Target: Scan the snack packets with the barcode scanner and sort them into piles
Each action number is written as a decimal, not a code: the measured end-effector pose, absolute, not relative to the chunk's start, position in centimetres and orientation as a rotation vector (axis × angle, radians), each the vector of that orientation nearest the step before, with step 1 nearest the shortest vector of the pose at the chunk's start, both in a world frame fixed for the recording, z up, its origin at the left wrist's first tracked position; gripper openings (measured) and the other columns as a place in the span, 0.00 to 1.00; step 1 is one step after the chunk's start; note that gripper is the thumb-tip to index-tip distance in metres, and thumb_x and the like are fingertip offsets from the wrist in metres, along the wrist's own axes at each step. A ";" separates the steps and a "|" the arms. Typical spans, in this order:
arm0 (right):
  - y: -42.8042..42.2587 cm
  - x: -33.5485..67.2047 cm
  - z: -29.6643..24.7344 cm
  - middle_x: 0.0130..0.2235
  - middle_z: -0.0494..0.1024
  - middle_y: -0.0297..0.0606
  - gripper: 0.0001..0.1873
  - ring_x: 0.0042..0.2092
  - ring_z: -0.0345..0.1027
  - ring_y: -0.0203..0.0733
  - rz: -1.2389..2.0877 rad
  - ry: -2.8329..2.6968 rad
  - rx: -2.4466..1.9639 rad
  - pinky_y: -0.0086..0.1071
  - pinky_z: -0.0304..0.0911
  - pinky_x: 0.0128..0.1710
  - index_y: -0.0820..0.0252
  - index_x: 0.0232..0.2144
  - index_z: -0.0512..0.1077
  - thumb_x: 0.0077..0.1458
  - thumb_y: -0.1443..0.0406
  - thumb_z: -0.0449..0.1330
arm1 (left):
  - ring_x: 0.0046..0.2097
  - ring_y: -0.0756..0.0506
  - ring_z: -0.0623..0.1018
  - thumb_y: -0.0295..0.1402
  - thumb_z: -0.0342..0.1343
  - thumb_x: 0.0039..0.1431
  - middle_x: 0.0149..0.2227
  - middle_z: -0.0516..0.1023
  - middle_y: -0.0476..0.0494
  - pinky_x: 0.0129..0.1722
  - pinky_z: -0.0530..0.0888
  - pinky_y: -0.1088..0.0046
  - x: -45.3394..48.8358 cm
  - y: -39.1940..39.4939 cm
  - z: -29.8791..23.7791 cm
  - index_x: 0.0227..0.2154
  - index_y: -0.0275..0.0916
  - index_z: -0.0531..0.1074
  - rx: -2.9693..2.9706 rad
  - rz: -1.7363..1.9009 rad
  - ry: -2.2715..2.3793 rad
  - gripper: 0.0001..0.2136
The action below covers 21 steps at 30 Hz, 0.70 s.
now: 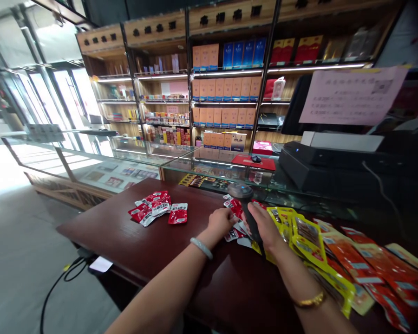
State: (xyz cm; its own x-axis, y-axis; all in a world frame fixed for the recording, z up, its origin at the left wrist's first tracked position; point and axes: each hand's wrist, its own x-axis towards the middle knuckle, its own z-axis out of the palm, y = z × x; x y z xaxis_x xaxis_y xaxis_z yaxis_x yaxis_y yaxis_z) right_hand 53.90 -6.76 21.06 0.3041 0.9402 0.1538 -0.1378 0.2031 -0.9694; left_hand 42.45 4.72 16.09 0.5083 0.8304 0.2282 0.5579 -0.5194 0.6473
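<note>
My right hand (264, 227) is closed round the handle of a black barcode scanner (242, 195), whose head points down at small red snack packets (235, 208) on the dark red table (132, 241). My left hand (221, 220) is closed, pinching one of these red packets beside the scanner. A separate heap of red and white packets (155, 208) lies to the left. Yellow and orange snack bags (310, 236) are spread to the right, under my right forearm.
A glass counter (209, 162) runs behind the table, with a red mouse pad (252, 161) and a black cash register (334, 157) on it. Shelves of boxed goods (226, 93) fill the back wall. A black cable (59, 283) trails on the floor at left.
</note>
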 end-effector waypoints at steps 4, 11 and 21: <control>-6.9 53.8 21.4 0.16 0.64 0.27 0.24 0.15 0.51 0.30 0.934 -0.913 -1.090 0.24 0.48 0.13 0.58 0.22 0.64 0.54 0.44 0.59 | 0.27 0.52 0.69 0.37 0.58 0.56 0.24 0.70 0.52 0.29 0.64 0.77 41.8 7.2 15.5 0.26 0.40 0.66 1.797 1.013 1.031 0.09; -6.9 53.8 21.1 0.16 0.64 0.28 0.25 0.16 0.53 0.31 0.938 -0.909 -1.108 0.25 0.49 0.14 0.57 0.23 0.66 0.53 0.43 0.59 | 0.20 0.55 0.63 0.45 0.58 0.53 0.20 0.64 0.58 0.21 0.60 0.80 40.7 7.7 16.9 0.27 0.41 0.61 1.262 1.348 0.865 0.15; -6.9 53.6 21.2 0.19 0.64 0.28 0.25 0.17 0.52 0.31 0.931 -0.926 -1.074 0.25 0.47 0.14 0.57 0.24 0.64 0.52 0.42 0.60 | 0.20 0.56 0.64 0.47 0.59 0.52 0.20 0.64 0.58 0.21 0.60 0.80 40.6 7.2 17.2 0.27 0.40 0.61 1.251 1.380 0.831 0.17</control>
State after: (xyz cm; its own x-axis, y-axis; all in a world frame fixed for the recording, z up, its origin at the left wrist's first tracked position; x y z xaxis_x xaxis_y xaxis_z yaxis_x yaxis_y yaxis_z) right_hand 53.63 -6.92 21.19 0.3258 0.9334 0.1503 -0.1556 0.2098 -0.9653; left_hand 40.60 7.23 17.20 0.0944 0.9664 0.2389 -0.2406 -0.2107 0.9475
